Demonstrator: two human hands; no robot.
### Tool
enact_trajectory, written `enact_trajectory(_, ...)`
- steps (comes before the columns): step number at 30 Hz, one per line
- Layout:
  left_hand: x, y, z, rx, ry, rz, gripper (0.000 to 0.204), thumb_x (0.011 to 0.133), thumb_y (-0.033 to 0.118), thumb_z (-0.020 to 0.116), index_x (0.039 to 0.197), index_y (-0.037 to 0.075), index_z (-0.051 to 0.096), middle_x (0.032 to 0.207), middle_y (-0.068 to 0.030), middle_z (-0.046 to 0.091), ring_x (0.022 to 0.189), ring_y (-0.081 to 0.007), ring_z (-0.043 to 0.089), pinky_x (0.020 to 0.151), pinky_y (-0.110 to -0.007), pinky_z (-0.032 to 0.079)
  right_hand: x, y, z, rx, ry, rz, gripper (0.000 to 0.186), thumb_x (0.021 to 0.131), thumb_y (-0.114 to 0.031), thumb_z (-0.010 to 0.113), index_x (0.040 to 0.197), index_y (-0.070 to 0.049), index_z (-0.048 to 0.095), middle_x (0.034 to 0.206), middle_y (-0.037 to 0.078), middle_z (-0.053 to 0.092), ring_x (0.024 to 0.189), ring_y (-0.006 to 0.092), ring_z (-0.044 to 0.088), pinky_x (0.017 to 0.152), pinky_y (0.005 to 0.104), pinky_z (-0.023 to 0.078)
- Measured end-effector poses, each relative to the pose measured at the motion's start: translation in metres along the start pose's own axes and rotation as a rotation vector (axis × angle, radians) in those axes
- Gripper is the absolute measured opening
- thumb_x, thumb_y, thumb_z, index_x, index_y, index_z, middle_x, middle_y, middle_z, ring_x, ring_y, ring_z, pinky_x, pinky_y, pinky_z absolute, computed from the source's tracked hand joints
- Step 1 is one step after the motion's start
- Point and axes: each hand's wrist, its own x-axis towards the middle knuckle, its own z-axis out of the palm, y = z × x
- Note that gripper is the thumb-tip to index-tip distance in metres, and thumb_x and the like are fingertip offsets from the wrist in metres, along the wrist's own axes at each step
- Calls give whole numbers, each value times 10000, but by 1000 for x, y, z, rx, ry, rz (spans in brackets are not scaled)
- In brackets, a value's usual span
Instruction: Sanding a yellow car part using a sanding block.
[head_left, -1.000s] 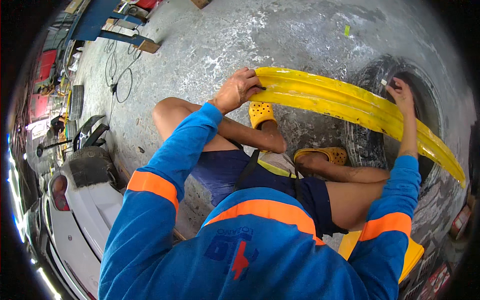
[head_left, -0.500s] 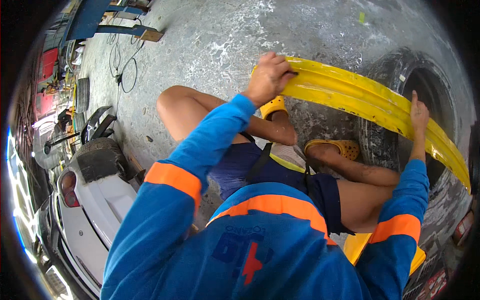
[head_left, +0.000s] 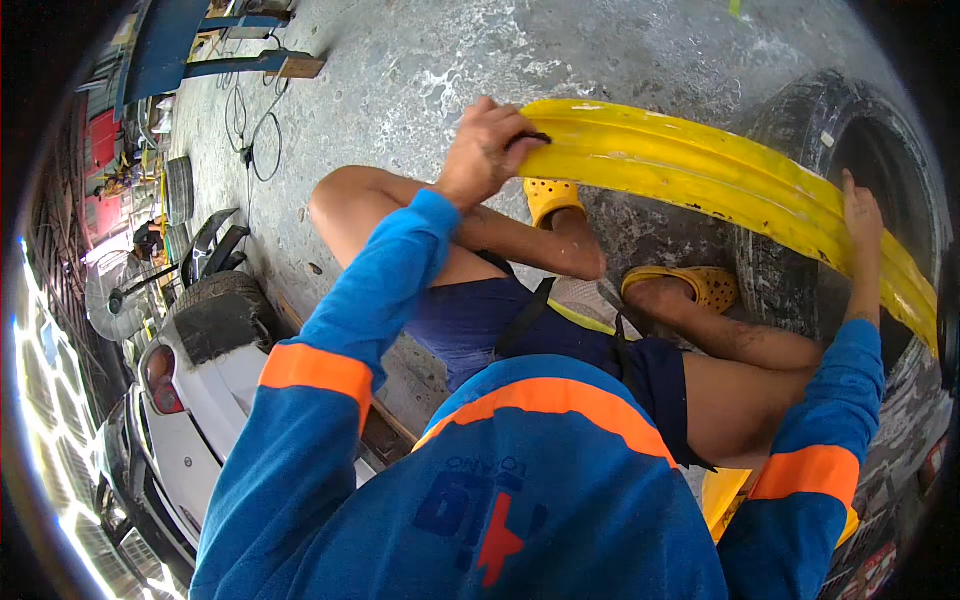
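So I'm using the big tire (head_left: 772, 285) as the landmark here. The yellow strip (head_left: 690, 170), long, curved and pretty scuffed along the edges, starts well left of the tire and runs across in front of it, with its far end reaching past the tire's opening. Can't tell if it's actually leaning on the rubber or just passing over it.

The 2 hands are well apart, near opposite ends, which I'd guess is to keep something that long and bendy-looking from swinging around. The left hand (head_left: 488, 150), well left of the tire, has its fingers curled around a small dark piece (head_left: 538, 138) and sits right at the strip's near end. Whether it's gripping the strip too, I can't tell. The right hand (head_left: 863, 222) is over the tire's opening, against the strip with 1 finger pointing up. My read is it's steadying that end, but I can't see if it's clamped on.

The 2 yellow clogs (head_left: 712, 288) are left of the tire, 1 right beside it and the other farther off. The knees are spread, probably to leave room to work. Way left of the tire there's a white car section (head_left: 190, 440), with a blue steel frame (head_left: 165, 50) farther up.
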Motion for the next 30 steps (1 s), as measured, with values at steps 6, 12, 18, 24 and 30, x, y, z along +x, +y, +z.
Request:
enact_trajectory(6, 19, 20, 9, -136, 44, 258, 118, 806, 118, 770, 922, 117, 753, 885, -66, 692, 850, -311, 581, 835, -415, 465, -9, -18, -11, -83, -67, 166, 740, 1017, -666, 408, 989, 21, 682, 1078, 272, 659, 1089, 448, 609, 938, 497, 461)
enact_trajectory(12, 8, 4, 0, -45, 13, 129, 116, 807, 144, 771, 923, 140, 770, 882, -43, 692, 863, -284, 573, 829, -411, 454, -8, -12, -9, -35, -52, 132, 742, 995, -670, 438, 1066, 16, 709, 1138, 278, 672, 1119, 447, 616, 966, 490, 460)
enact_trajectory(18, 0, -10, 3, -40, -19, 224, 113, 819, 134, 768, 932, 141, 766, 909, -39, 686, 888, -284, 571, 826, -402, 436, -5, 11, 1, -67, -101, 42, 699, 1013, -638, 433, 1155, -9, 703, 1187, 223, 685, 1153, 412, 613, 1005, 465, 459)
enact_trajectory(24, 13, 7, 6, -70, -14, 214, 97, 830, 182, 757, 916, 138, 754, 898, -54, 662, 920, -302, 570, 869, -436, 438, -3, 9, -3, -144, -89, -85, 674, 1032, -619, 415, 1226, -30, 679, 1222, 196, 672, 1196, 383, 601, 1016, 446, 458)
enact_trajectory(30, 15, 10, -41, -104, 263, -136, 79, 781, 89, 816, 840, 100, 765, 835, -60, 714, 801, -292, 595, 817, -436, 455, -4, -3, -6, -68, -124, 201, 702, 1025, -637, 419, 1188, -13, 695, 1200, 222, 679, 1170, 403, 614, 1007, 443, 459)
